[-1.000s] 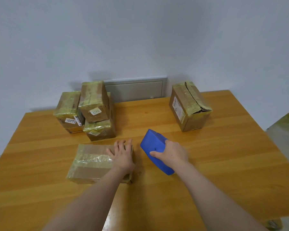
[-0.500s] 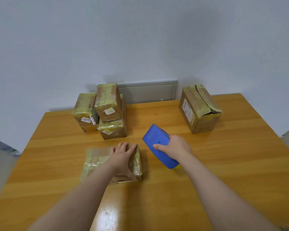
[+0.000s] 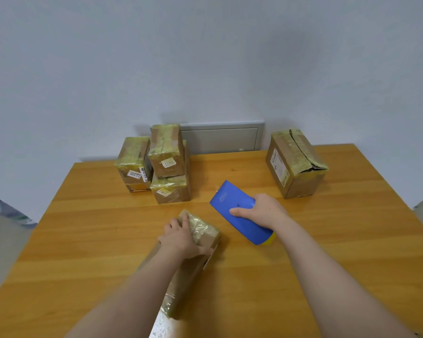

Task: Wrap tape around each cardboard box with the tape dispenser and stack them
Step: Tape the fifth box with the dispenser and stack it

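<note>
Both hands are occupied close to the camera. The left hand (image 3: 181, 236) grips the far end of a long cardboard box (image 3: 204, 231) with its fingers curled over the top edge. This box lies on the wooden table (image 3: 352, 252), partly hidden under the forearm, and shiny tape already covers much of it. Whether its wrapping is complete, I cannot tell.

Just beside it, the right hand (image 3: 261, 212) is closed around the blue tape dispenser (image 3: 230, 203), which does not touch the box.

Farther back on the left, three taped boxes (image 3: 166, 152) stand together, one resting on another, so this part seems done. At the far right, well apart, a larger box (image 3: 296, 164) stands alone with a split seam on top. It probably waits for tape and stacking.
</note>
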